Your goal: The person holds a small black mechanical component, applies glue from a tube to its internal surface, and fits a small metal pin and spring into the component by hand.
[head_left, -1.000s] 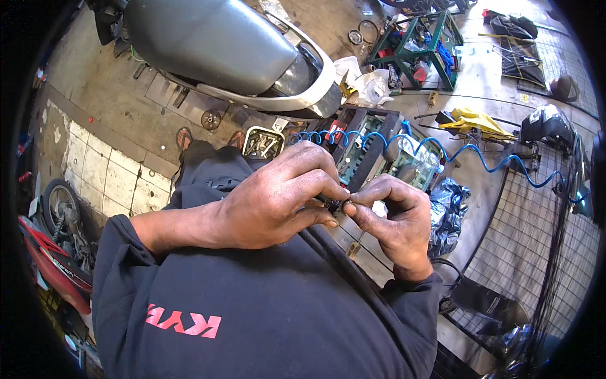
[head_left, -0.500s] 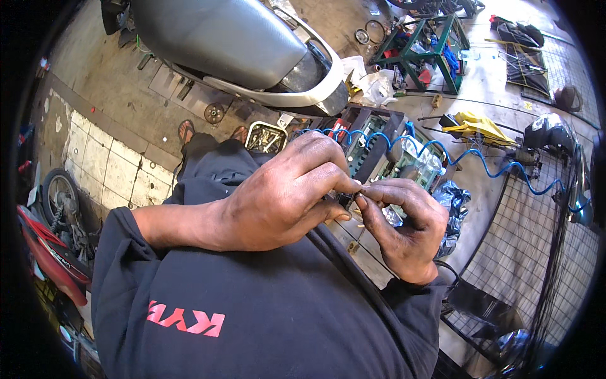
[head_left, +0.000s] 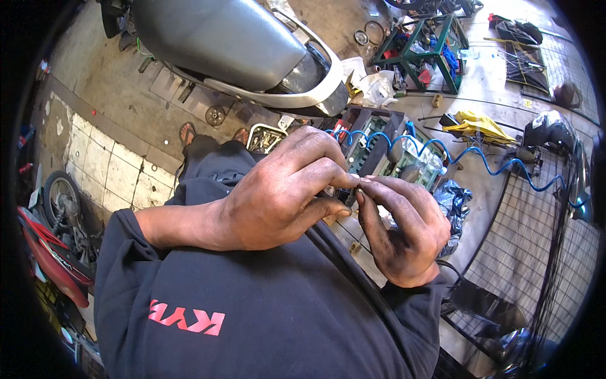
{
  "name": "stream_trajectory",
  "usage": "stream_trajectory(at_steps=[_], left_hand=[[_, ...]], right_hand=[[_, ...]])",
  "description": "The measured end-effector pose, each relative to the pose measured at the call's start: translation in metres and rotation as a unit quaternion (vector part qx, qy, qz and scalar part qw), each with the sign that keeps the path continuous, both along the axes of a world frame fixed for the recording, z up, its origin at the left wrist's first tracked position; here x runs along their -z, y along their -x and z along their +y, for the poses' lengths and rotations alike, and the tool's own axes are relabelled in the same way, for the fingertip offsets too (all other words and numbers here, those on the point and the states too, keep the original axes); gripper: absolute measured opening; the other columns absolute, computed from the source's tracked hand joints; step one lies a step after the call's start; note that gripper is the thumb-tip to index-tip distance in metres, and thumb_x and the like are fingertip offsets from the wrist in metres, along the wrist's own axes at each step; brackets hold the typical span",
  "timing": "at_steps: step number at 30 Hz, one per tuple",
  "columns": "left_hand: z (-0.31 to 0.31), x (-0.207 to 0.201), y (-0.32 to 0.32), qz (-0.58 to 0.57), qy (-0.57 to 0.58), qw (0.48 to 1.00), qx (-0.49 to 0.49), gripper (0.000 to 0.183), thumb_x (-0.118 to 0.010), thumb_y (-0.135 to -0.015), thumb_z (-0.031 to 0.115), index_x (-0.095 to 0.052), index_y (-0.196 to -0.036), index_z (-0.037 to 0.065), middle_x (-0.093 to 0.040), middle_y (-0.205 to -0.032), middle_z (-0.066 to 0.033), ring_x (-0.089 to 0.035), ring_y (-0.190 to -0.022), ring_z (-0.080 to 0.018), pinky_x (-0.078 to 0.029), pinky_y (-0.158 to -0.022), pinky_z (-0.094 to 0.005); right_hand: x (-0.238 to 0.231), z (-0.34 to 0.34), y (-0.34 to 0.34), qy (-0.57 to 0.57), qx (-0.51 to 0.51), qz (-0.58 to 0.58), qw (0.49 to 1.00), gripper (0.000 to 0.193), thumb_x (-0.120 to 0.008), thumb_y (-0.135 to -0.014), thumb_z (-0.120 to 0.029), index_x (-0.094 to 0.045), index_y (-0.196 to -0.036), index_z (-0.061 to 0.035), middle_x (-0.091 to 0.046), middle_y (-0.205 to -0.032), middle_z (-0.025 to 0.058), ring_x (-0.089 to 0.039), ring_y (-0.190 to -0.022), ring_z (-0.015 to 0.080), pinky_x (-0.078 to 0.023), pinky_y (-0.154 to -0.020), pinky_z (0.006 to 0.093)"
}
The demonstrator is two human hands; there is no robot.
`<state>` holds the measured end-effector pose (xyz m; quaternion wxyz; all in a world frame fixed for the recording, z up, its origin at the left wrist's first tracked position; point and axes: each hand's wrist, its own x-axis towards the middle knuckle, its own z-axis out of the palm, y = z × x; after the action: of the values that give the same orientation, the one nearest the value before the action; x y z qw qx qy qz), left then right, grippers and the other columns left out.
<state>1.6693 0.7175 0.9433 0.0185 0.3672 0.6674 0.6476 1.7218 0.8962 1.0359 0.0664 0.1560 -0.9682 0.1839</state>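
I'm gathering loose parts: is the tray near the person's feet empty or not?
Not empty: the tray holds small metal parts, visible inside its pale rim. How deep they lie, I cannot tell.

Two hands are meeting; two feet are showing; one coiled hose is crossing right; one seat is showing far; one red motorcycle is standing left.

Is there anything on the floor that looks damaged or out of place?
Yes: crumpled white wrapping lies loose beside the motorcycle, like litter. The pale tile strip at left looks patchy and dark-stained, perhaps worn.
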Motion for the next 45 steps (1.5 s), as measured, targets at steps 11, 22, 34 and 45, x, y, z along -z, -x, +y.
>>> stream_trajectory(at_steps=[11, 22, 34, 45], left_hand=[[0.0, -0.004, -0.003, 0.016, -0.017, 1.0, -0.014, 0.039, -0.082, -0.066, 0.01, -0.064, -0.1, 0.004, -0.058, -0.094, -0.0101, -0.058, -0.092, -0.0283, -0.048, -0.081, -0.0404], [-0.005, -0.004, -0.007, 0.054, -0.039, 0.998, 0.022, 0.035, -0.08, -0.069, 0.01, -0.064, -0.1, 0.003, -0.059, -0.096, -0.0093, -0.06, -0.096, -0.0286, -0.048, -0.083, -0.0407], [-0.013, -0.006, -0.017, 0.062, -0.04, 0.994, 0.081, 0.036, -0.078, -0.069, 0.009, -0.064, -0.101, 0.004, -0.059, -0.095, -0.0078, -0.06, -0.097, -0.028, -0.047, -0.085, -0.0405], [-0.015, -0.008, -0.02, 0.002, -0.06, 0.992, 0.11, 0.039, -0.082, -0.065, 0.008, -0.067, -0.1, 0.004, -0.059, -0.096, -0.0074, -0.061, -0.096, -0.0266, -0.048, -0.085, -0.0402]], right_hand=[[-0.013, -0.004, 0.0, -0.028, -0.009, -0.012, 0.999, 0.022, -0.077, -0.072, -0.001, -0.072, -0.094, -0.0038, -0.07, -0.087, 0.0105, -0.068, -0.075, 0.0227, -0.053, -0.065, 0.0301], [-0.032, 0.012, 0.023, 0.105, -0.031, -0.267, 0.957, 0.015, -0.076, -0.074, -0.002, -0.072, -0.088, -0.0032, -0.068, -0.078, 0.0092, -0.066, -0.066, 0.0181, -0.051, -0.06, 0.0289], [-0.035, 0.015, 0.036, 0.181, 0.044, -0.552, 0.813, 0.015, -0.076, -0.081, -0.011, -0.07, -0.09, 0.0002, -0.07, -0.081, 0.0055, -0.064, -0.074, 0.0094, -0.051, -0.069, 0.0259], [-0.029, 0.019, 0.03, 0.311, 0.061, -0.619, 0.718, 0.018, -0.075, -0.082, -0.011, -0.065, -0.093, -0.0007, -0.065, -0.09, 0.004, -0.059, -0.081, 0.0093, -0.047, -0.072, 0.0249]])
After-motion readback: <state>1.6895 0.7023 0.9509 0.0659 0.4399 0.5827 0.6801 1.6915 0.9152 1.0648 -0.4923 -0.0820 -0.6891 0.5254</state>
